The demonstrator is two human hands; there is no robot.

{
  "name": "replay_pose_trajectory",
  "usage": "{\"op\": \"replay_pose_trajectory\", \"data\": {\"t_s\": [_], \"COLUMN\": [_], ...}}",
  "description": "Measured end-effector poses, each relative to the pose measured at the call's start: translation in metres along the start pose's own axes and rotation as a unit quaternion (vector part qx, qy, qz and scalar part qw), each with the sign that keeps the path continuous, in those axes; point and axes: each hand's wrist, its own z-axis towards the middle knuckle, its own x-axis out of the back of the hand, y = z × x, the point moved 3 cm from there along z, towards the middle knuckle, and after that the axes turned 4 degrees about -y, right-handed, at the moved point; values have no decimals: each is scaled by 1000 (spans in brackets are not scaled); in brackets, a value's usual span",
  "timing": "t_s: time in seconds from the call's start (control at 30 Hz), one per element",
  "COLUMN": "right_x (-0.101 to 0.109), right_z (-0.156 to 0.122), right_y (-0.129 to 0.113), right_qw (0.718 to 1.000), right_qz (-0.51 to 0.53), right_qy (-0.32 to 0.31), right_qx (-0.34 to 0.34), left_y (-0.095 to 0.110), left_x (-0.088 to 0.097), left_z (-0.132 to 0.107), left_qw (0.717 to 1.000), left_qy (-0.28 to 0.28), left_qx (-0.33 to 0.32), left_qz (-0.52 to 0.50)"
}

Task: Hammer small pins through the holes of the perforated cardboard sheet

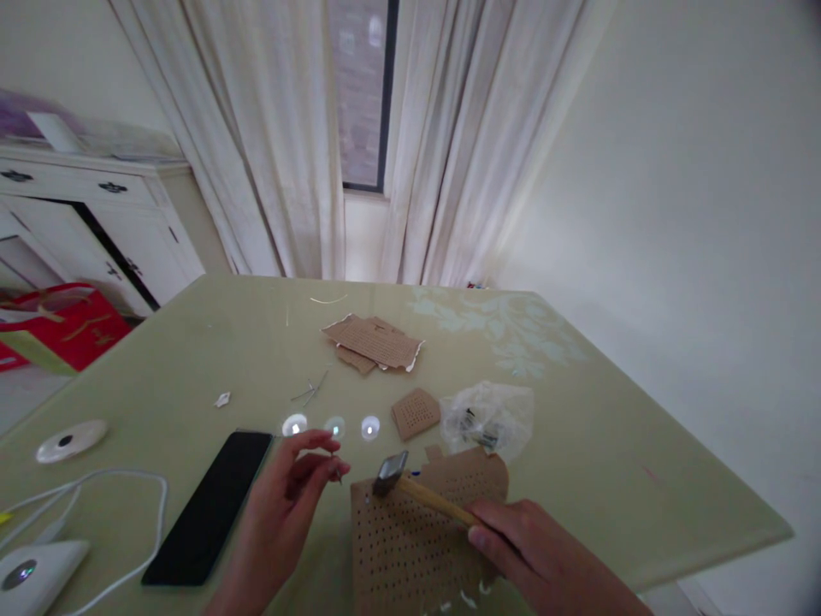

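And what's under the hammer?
Under the hammer, brown cardboard dotted with small dark marks shows; the patch hidden behind its head and handle can't be seen.

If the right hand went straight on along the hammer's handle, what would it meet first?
Probably the left hand, with the hammer in the right hand leading; their heights are hard to judge.

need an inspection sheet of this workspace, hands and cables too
Surface: pale green tabletop, glossy, with a leaf pattern toward the far right
Work items: hammer, its head over dotted cardboard, contact unclear; small thin item
Clutter: cardboard stack, small cardboard piece, clear plastic bag, thin metal pins, phone
Left hand: pinches the small thin item
Right hand: grips the hammer's wooden handle
Cables: white cable, loosely curved left of the phone
Surroundings: curtains, window, white cabinet, red bag
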Motion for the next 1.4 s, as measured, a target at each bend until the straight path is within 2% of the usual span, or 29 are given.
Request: {"op": "replay_pose_trajectory", "data": {"t_s": [0.2, 0.37, 0.73, 1.07, 1.23, 1.4], "right_x": [2, 2, 0, -1, -1, 2], "right_z": [-1, 0, -1, -2, -2, -3], "right_y": [0, -1, 0, -1, -2, 0], "right_qw": [1000, 1000, 1000, 1000, 999, 1000], "right_qz": [9, 2, 7, 14, 6, 3], "right_qy": [18, 5, 3, -15, -26, -2], "right_qx": [11, -3, -1, -18, -20, 0], "left_y": [8, -3, -14, -6, -9, -6], "left_x": [-24, -32, -28, -32, -32, -33], "left_z": [-13, -19, -26, -28, -28, -28], "left_qw": [998, 991, 997, 996, 992, 990], "left_qy": [12, -17, -26, -16, -57, -71], "left_qx": [6, 82, 52, 31, 8, -5], "left_qz": [-57, -109, 43, 77, 113, 119]}}
